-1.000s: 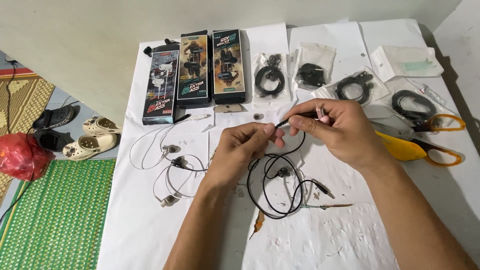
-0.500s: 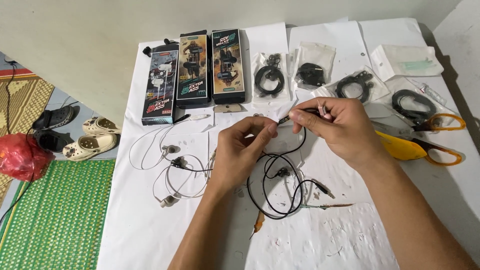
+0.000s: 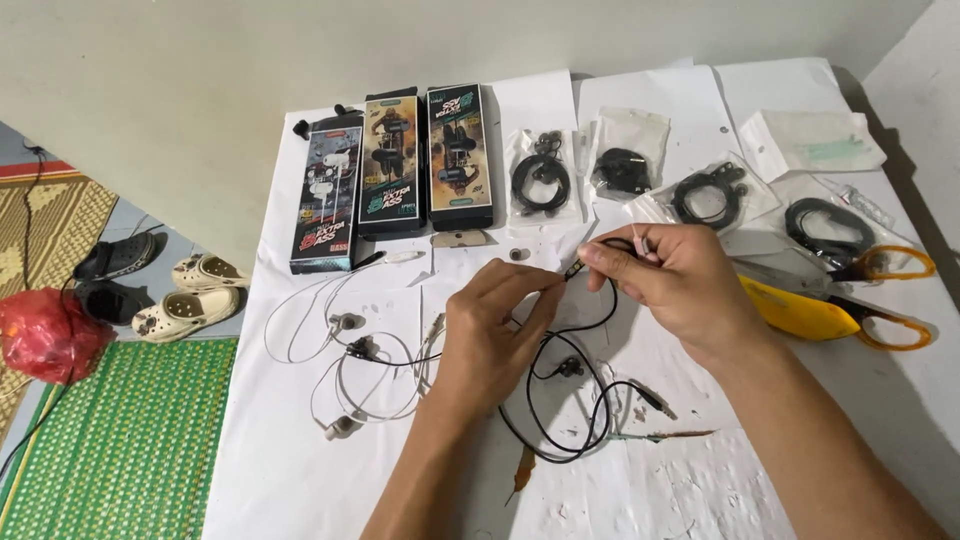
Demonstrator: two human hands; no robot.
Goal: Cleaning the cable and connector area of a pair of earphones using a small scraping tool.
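Note:
Both my hands work on a black wired earphone (image 3: 570, 400) over a white paper-covered table (image 3: 300, 460). My left hand (image 3: 495, 335) pinches the black cable near its small inline piece. My right hand (image 3: 665, 280) grips the same cable a little to the right, with a thin pale wire end sticking up between its fingers. The rest of the black cable hangs down in loops onto the table, one earbud (image 3: 572, 367) and the plug (image 3: 652, 398) lying there. A white earphone set (image 3: 350, 365) lies tangled to the left of my left hand.
Three upright-printed earphone boxes (image 3: 395, 165) lie at the back, beside several clear bags of black earphones (image 3: 540, 180). Orange-handled scissors (image 3: 880, 265) and a yellow-handled tool (image 3: 800, 312) lie right. Sandals (image 3: 190, 300), a red bag (image 3: 45, 335) and a green mat (image 3: 120, 440) are on the floor left.
My hands have shifted slightly along the black cable, the left fingers closing in toward the right hand's pinch. The cable loops on the table have barely moved.

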